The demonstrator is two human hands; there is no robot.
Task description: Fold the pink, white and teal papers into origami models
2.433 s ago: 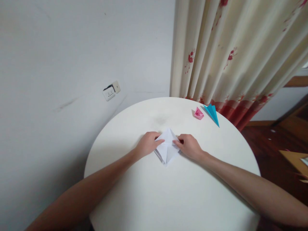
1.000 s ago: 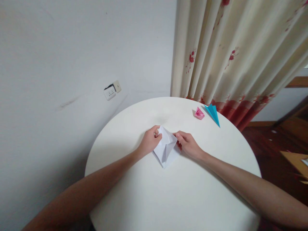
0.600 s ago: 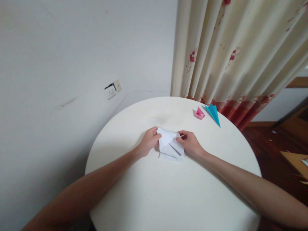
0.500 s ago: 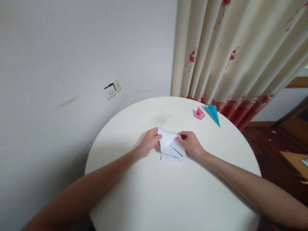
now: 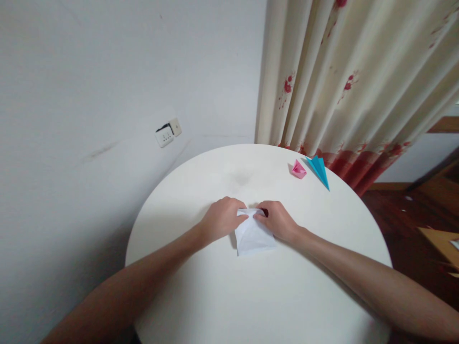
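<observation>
we see a folded white paper (image 5: 254, 235) lying flat near the middle of a round white table (image 5: 251, 296). our left hand (image 5: 223, 220) and right hand (image 5: 274, 220) sit close together, fingertips pressing down on its far edge, nothing gripped. the paper looks light, thin and easily creased; its edges and corners seem best to pinch. a pink origami piece (image 5: 298, 169) and a blue paper plane (image 5: 318, 169) lie far right.

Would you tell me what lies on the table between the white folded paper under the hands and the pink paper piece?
Nothing: the head view shows only bare table between the white folded paper and the pink paper piece.
</observation>
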